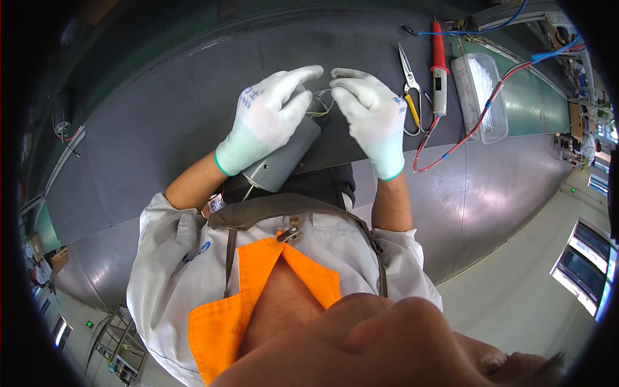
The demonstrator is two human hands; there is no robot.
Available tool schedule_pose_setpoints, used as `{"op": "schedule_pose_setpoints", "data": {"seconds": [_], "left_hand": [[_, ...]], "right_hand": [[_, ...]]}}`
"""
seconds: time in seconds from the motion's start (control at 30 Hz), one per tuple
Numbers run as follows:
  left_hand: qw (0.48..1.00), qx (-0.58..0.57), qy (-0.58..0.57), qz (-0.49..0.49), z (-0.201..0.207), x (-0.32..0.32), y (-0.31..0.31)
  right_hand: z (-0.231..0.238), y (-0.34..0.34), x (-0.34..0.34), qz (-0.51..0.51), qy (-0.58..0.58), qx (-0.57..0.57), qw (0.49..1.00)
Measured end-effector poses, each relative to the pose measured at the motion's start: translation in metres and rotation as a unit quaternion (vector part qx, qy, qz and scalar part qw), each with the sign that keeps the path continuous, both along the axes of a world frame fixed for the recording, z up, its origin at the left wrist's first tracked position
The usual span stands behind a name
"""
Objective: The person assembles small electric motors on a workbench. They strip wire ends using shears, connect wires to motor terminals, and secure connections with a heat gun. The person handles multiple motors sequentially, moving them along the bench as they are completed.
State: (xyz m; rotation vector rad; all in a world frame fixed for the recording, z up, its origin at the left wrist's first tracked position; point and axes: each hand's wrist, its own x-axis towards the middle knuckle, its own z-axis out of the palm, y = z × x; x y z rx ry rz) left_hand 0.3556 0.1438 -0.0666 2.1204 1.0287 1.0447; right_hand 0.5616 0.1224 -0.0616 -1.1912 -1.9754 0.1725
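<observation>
A grey metal cylinder (284, 161) lies slanted at the bench's near edge, with a thin rod out of its near end. Thin pale and yellow-green wires (320, 106) rise from its far end between my hands. My left hand (274, 106), in a white knit glove, lies over the cylinder's left side. Its forefinger is stretched out and its thumb stands apart, close to the wires. My right hand (371, 106), gloved alike, has its fingers bent inward with the tips close together at the wires. The fingertips partly hide how the wires are held.
Right of my right hand lie scissors (411, 84) with a yellow handle part and a red-and-grey pen-shaped tool (439, 71) on a red-and-blue cable. Beyond is a clear plastic box (493, 126) of white strips. A dark mat (161, 129) covers the bench.
</observation>
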Motion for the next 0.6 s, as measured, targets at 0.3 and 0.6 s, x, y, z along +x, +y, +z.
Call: {"op": "schedule_pose_setpoints", "data": {"seconds": [0.3,0.6], "left_hand": [[0.998,0.027,0.057,0.018,0.002,-0.005,-0.014],[0.981,0.124,0.149,-0.016,0.011,-0.003,-0.006]], "right_hand": [[-0.03,-0.01,0.0,-0.099,0.484,-0.27,0.826],[-0.071,0.035,-0.001,-0.135,0.413,-0.206,0.877]]}}
